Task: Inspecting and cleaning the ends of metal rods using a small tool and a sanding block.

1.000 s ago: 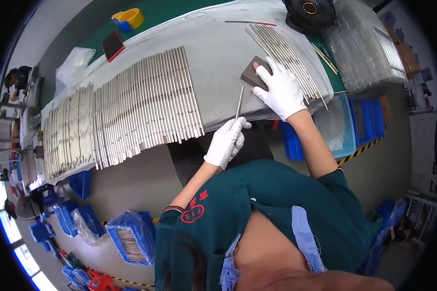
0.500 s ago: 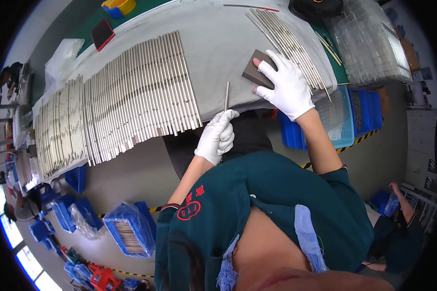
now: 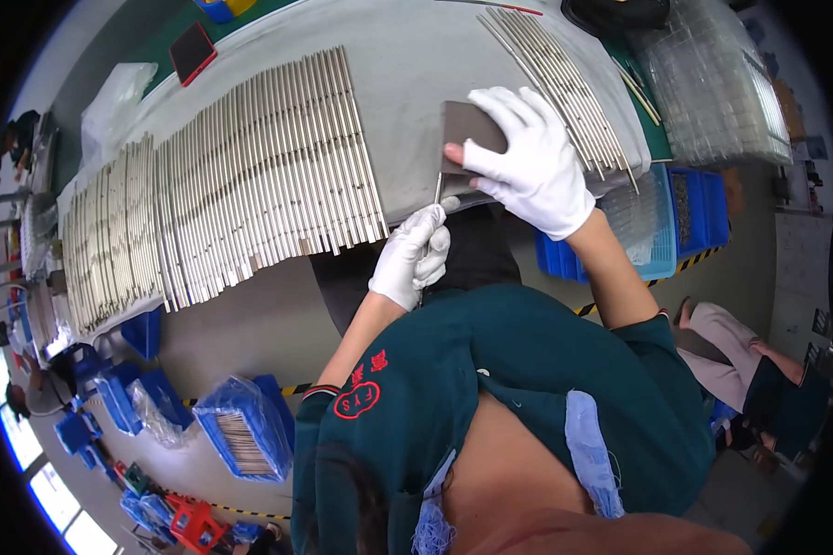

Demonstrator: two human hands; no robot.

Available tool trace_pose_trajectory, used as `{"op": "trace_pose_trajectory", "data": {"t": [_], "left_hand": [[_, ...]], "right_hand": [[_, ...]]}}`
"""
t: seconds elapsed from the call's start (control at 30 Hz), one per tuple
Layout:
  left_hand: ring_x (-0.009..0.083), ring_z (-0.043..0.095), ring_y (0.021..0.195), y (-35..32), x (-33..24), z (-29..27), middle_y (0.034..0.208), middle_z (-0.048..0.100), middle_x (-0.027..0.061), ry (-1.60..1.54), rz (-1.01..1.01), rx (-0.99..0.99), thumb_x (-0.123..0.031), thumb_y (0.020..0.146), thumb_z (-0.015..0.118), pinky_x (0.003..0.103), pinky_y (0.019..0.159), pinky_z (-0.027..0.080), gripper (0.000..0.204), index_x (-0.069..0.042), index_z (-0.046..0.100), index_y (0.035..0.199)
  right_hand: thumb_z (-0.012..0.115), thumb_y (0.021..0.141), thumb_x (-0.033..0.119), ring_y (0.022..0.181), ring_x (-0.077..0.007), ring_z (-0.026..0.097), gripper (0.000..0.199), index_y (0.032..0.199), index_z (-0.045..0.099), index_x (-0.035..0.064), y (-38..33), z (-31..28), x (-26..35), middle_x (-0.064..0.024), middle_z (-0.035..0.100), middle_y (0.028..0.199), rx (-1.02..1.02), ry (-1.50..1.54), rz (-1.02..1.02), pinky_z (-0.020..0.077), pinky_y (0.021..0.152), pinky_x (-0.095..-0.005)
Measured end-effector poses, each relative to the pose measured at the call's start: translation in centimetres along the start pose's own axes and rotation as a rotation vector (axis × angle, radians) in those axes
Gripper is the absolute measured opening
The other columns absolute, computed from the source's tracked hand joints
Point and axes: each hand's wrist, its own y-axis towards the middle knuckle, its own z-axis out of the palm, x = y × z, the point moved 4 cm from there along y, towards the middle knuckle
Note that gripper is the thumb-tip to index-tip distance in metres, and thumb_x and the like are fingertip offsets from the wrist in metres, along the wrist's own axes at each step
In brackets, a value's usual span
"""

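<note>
A thin metal rod [image 3: 438, 188] stands up out of my left hand [image 3: 411, 254], whose gloved fingers are wrapped round it at the table's front edge. In my right hand [image 3: 539, 171], also white-gloved with bare thumb and a bare fingertip, is a flat grey-brown block [image 3: 470, 128], held along its right side. The block's lower left corner meets the rod's upper end or overlaps it; contact cannot be told. A wide row of metal rods [image 3: 273, 153] lies side by side on the grey-covered table [image 3: 398, 92], left of my hands. A smaller group of rods [image 3: 557, 88] lies beyond my right hand.
A red-edged phone [image 3: 192, 54] and a clear plastic bag [image 3: 111, 106] lie at the back left. Stacked clear packages [image 3: 713, 83] stand at the right, above blue crates [image 3: 699, 208]. A bagged crate of rods [image 3: 242, 435] sits on the floor. Another person [image 3: 759, 379] is at the right.
My right hand has brought the block left and slightly down, turning it, to the rod's upper end. My left hand stays nearly in place. The other person at the right has shifted.
</note>
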Motion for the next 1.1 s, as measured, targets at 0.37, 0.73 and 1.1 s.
{"op": "trace_pose_trajectory", "data": {"t": [0.37,0.73,1.1], "left_hand": [[0.0018,0.027,0.035,-0.4,0.0,0.4,0.062,0.044,-0.0051,0.009,-0.023,-0.077,-0.029,0.094,0.051,0.019,0.032,0.018,0.036,-0.005,0.051,0.122],[0.0022,0.023,0.035,-0.3,-0.1,0.3,0.057,0.035,-0.0063,0.055,-0.032,-0.096,-0.031,0.097,0.045,0.019,0.033,0.016,0.035,-0.006,0.05,0.12],[0.0031,0.024,0.034,0.0,0.4,-0.2,0.058,0.04,-0.0049,-0.011,-0.02,-0.13,-0.03,0.094,0.051,0.02,0.032,0.017,0.022,-0.01,0.054,0.103]], "right_hand": [[0.072,0.063,0.023,0.107,-0.0301,0.055,0.035,0.097,0.066,0.0246,0.1,1.0,-0.1,-0.0135,0.056,0.117,-0.038,0.093,-0.008,0.0429,0.09,-0.0432],[0.072,0.065,0.023,0.107,-0.0335,0.053,0.043,0.107,0.065,0.0242,-3.0,0.4,-1.2,-0.0166,0.053,0.12,0.099,0.018,0.237,0.0445,0.086,-0.0419],[0.072,0.063,0.024,0.106,-0.0317,0.054,0.036,0.098,0.066,0.0241,0.9,1.9,1.3,-0.014,0.054,0.118,-0.013,0.178,0.066,0.0417,0.091,-0.0421]]}}
